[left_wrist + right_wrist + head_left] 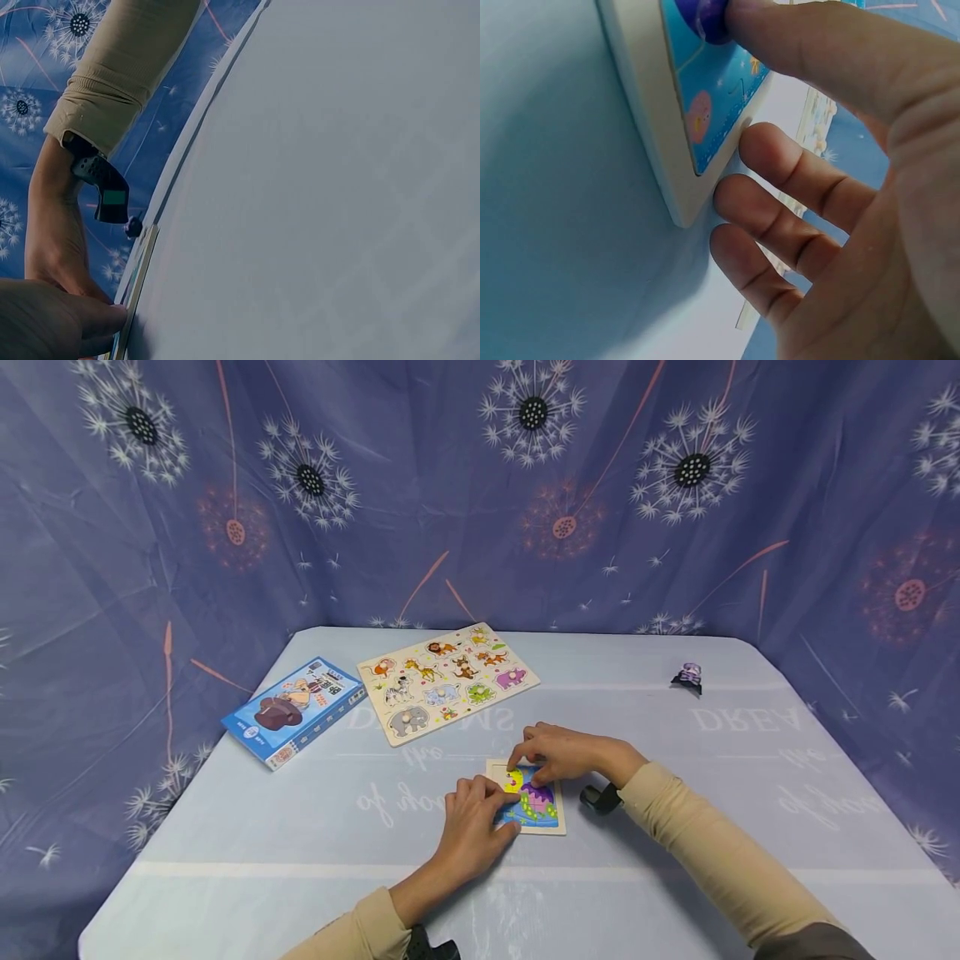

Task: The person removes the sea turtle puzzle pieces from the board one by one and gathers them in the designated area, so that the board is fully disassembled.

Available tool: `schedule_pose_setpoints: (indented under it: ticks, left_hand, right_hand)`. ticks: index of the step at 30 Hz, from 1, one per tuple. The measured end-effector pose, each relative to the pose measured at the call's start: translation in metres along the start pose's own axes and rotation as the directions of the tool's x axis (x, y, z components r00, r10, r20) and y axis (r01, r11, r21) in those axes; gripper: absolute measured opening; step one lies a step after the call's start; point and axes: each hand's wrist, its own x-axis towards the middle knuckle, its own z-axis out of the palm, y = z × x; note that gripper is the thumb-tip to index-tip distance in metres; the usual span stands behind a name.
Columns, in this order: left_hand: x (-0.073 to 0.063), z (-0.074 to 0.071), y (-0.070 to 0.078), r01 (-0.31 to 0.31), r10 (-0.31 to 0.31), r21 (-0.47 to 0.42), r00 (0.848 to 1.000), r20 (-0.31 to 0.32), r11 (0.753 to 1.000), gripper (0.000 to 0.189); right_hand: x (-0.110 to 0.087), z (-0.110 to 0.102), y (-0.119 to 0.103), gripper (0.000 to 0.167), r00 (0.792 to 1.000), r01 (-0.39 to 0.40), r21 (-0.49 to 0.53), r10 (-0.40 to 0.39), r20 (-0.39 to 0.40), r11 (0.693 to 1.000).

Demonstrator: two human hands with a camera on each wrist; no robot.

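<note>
A small framed jigsaw puzzle [537, 812] lies on the table between both hands, with a yellow-headed, purple-shelled creature on blue. My left hand [472, 828] is at its left side, index finger reaching over the picture and thumb at the lower left edge. From the far right, my right hand [566, 753] comes over the top of the puzzle. In the right wrist view, the thumb of the right hand [900, 180] presses on the purple part, while three fingers lie loosely along the frame's edge. The puzzle [140, 281] appears edge-on in the left wrist view.
Behind the puzzle lies a wooden animal peg board [450, 683]. A blue printed box [296, 710] is at the left, and a small dark and purple item [687, 677] sits at the back right. A dandelion-patterned curtain [420, 493] hangs behind the table.
</note>
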Motion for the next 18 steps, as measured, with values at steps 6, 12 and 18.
schedule_pose_setpoints:
  ticks: [6,12,18]
  left_hand:
    - [-0.001,0.001,0.0,0.005,-0.005,0.004,1.0,0.004,1.0,0.034]
    - [0.001,0.001,0.0,0.01,-0.01,0.005,1.0,0.01,1.0,0.033]
    - [0.001,0.0,0.0,0.014,-0.014,0.009,1.0,0.013,1.0,0.032]
  right_hand:
    - [0.0,0.0,-0.002,0.033,1.0,0.016,-0.022,-0.016,-0.006,1.0]
    - [-0.003,-0.001,-0.006,0.034,0.999,0.023,-0.077,-0.026,-0.039,0.997]
    - [-0.007,0.001,-0.011,0.033,0.997,-0.006,-0.119,-0.003,-0.072,0.993]
